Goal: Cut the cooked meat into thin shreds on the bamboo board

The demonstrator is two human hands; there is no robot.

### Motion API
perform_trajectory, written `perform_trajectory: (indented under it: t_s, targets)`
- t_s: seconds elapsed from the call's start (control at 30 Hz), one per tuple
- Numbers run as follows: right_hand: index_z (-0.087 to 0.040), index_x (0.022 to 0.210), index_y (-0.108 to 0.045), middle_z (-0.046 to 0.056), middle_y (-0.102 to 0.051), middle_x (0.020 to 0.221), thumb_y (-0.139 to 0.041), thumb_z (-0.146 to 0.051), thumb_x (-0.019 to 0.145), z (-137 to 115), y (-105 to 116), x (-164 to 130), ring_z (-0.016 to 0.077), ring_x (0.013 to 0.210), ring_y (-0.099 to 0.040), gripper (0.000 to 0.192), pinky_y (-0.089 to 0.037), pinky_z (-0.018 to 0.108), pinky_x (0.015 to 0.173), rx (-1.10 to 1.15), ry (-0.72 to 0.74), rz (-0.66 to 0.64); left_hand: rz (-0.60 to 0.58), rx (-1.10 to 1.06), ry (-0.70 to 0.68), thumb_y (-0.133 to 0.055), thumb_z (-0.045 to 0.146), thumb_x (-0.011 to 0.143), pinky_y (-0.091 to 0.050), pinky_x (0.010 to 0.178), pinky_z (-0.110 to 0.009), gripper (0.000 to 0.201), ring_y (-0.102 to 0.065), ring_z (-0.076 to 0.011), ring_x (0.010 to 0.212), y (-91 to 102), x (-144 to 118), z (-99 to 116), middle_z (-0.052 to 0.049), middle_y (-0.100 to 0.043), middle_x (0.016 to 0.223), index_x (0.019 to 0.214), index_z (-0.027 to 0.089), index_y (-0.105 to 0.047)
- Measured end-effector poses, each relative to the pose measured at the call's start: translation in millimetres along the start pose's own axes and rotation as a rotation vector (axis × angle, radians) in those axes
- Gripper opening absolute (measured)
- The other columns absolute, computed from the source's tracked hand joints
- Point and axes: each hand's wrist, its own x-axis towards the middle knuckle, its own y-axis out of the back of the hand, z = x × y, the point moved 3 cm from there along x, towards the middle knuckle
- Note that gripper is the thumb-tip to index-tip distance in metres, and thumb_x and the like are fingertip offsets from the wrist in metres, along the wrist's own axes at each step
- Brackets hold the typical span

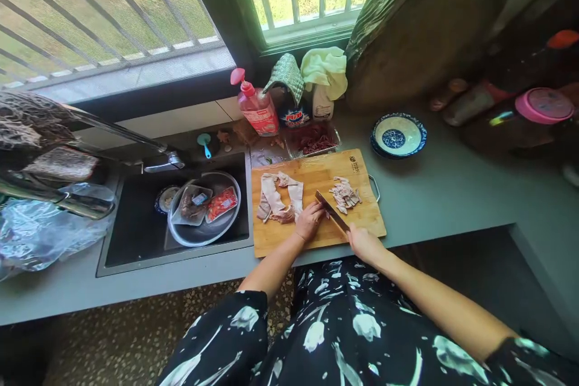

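In the head view, my right hand (363, 243) is closed around the handle of a kitchen knife (335, 215), its dark blade slanting up and left over the wooden cutting board (312, 245). My left hand (309, 221) is right beside the blade, fingers curled down on a piece of pale meat that they mostly hide. Larger pale strips of raw meat (296, 194) lie on the board's left half, beyond my left hand. To the right of the blade sits a small pile of cut meat pieces (345, 194).
Behind the board stands a clear tray of dark red shreds (316, 140), near a pink pump bottle (259, 110). A blue-patterned bowl (398, 135) is to the right. In the sink (136, 211), a metal basin (184, 235) holds packaged food. A faucet (163, 161) and plastic bag (49, 229) are left.
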Motion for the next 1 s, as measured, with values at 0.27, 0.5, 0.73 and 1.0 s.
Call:
perform_trajectory:
  t_s: [0.27,0.5,0.73,1.0]
  targets:
    - [-0.012,0.101,-0.041,0.013,-0.060,0.081,-0.027,-0.029,0.089,0.3,-1.2,5.0,0.0218,0.076,-0.060,0.025,-0.040,0.027,0.063,0.058,-0.019,-0.035,0.029,-0.017,-0.009,-0.041,0.020,0.085,-0.044,0.090,-0.034,0.022,-0.048,-0.0164,0.105,5.6,2.0,3.0,-0.005,-0.058,0.104,0.093,0.018,-0.061]
    - [-0.010,0.102,-0.041,0.016,-0.059,0.087,-0.028,-0.028,0.089,-19.6,8.6,24.8,0.0227,0.081,-0.059,0.026,-0.040,0.027,0.065,0.039,0.007,0.025,0.018,-0.047,-0.003,-0.041,0.021,0.085,-0.044,0.088,-0.036,0.020,-0.047,-0.0171,0.104,1.5,0.4,2.3,-0.006,-0.058,0.101,0.091,0.019,-0.060]
    - [-0.012,0.102,-0.043,0.014,-0.061,0.084,-0.030,-0.033,0.088,12.9,5.9,26.3,0.0235,0.078,-0.060,0.028,-0.038,0.027,0.062,0.072,-0.027,0.004,0.024,-0.023,0.001,-0.041,0.021,0.085,-0.044,0.081,-0.033,0.015,-0.049,-0.0168,0.093,12.1,1.4,13.4,-0.007,-0.055,0.090,0.088,0.016,-0.055]
    - [-0.014,0.101,-0.046,0.011,-0.062,0.083,-0.032,-0.033,0.088,55.3,14.9,27.4,0.0194,0.076,-0.059,0.027,-0.033,0.022,0.058,0.173,-0.001,0.160,-0.045,0.043,0.154,-0.049,0.014,0.077,-0.043,0.076,-0.030,0.011,-0.050,-0.0173,0.085,-1.6,27.1,19.6,-0.006,-0.055,0.089,0.083,0.016,-0.058]
